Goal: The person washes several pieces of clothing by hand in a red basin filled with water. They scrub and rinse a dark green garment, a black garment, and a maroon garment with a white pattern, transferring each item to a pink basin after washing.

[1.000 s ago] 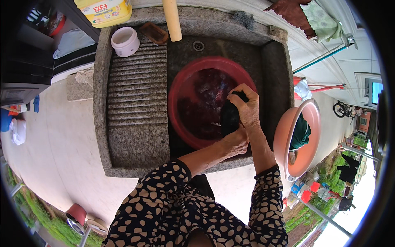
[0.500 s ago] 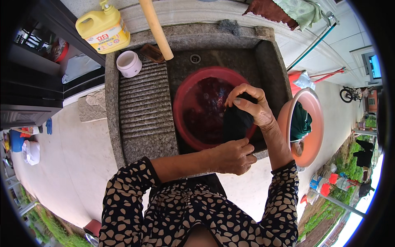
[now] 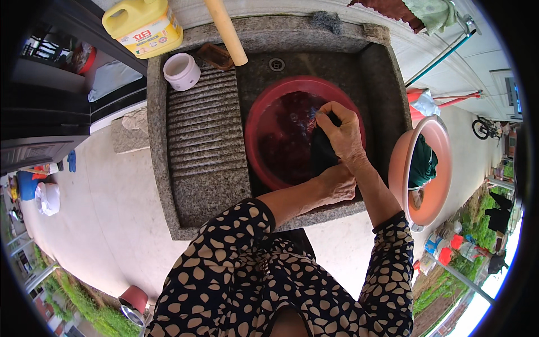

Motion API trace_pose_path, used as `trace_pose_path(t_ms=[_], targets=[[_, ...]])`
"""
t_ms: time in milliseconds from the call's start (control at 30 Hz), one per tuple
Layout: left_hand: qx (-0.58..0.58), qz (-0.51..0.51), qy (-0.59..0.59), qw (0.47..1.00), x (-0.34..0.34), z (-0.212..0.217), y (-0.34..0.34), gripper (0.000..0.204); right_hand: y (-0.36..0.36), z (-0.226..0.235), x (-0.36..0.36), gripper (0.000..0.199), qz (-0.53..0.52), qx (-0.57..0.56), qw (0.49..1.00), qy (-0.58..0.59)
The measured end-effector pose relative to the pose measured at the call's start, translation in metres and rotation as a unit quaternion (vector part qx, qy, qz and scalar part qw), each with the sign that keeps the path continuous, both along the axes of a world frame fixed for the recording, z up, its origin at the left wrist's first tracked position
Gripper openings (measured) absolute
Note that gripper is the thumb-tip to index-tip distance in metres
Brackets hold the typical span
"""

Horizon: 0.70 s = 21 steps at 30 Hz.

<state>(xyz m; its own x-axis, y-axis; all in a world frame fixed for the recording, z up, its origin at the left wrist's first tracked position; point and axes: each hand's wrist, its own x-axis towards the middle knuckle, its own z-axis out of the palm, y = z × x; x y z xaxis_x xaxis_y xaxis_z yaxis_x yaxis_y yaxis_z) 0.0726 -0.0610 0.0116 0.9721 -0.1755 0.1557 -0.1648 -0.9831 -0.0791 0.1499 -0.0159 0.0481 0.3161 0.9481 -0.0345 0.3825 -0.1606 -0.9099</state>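
Though beyond hands point(image 3: 343, 135) and cloth point(image 3: 322, 150), yellow jug point(image 3: 140, 22) (red-lettered label point(image 3: 149, 37)).

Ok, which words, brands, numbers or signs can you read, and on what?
Yellow jug: large red characters on the label, which I won't copy out.
Same label: finer print, too small to read.
White jar: any marking is too small to read.

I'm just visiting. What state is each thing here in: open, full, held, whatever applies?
Dark cloth: bunched, held at the right side of the red basin.
Red basin: holding liquid, inside the stone sink.
Right hand: closed on the dark cloth.
Left hand: bent beside the cloth, grip hidden.
Pink basin: holding green cloth.
White tub: upright, open.
Yellow jug: upright, top cut off by the picture.
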Motion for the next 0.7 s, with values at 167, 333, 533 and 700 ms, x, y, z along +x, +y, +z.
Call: trace_pose_path(t_ms=[167,333,533,700], targets=[[-0.062,0.043,0.016,0.997,0.02,-0.086,-0.013,0.017,0.005,-0.018,-0.011,0.007,-0.057,0.016,0.996,-0.067],[-0.979,-0.177,-0.066,0.07,0.031,-0.169,-0.023,0.024,0.015,-0.029,-0.033,0.007,-0.087,0.069,0.989,-0.1],[-0.886,-0.451,-0.071,-0.08,0.042,-0.149,-0.007,0.02,0.012,-0.043,-0.04,0.007,-0.115,0.054,0.979,-0.158],[-0.886,-0.454,-0.031,-0.088,0.03,-0.146,-0.006,0.018,0.01,-0.048,-0.047,0.008,-0.129,0.041,0.976,-0.172]])
